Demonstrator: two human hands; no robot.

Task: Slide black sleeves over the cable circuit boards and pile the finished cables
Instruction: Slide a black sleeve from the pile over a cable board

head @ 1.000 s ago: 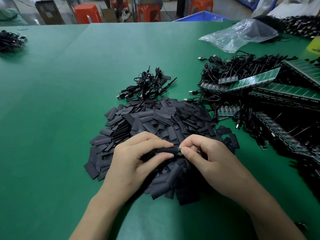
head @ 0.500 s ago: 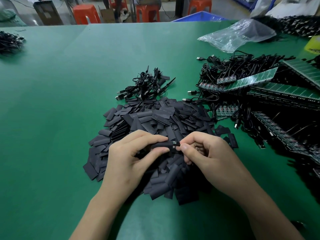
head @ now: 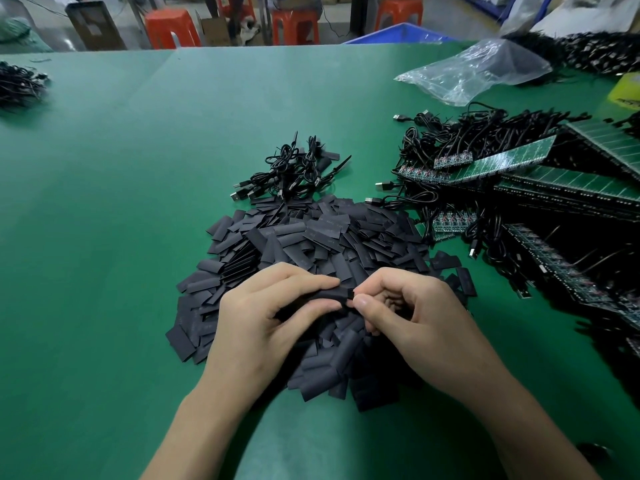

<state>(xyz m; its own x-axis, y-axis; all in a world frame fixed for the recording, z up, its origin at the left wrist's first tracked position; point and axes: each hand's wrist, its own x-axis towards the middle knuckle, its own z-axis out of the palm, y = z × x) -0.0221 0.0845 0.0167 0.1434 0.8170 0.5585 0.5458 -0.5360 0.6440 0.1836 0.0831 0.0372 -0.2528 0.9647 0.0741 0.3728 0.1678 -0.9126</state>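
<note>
Over the sleeve pile (head: 329, 237), left hand (head: 263, 320) and right hand (head: 408, 317) pinch one sleeve (head: 329, 295).

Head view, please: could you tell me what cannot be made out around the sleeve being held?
All in the head view:
- The circuit board: hidden inside the sleeve and behind fingertips of the right hand; how far in it sits is unclear.
- Its cable: hidden under the left hand or lost against the sleeve pile.
- Print on the sleeve pile: too small to read.
- The yellow object: cut off by the right edge.
</note>
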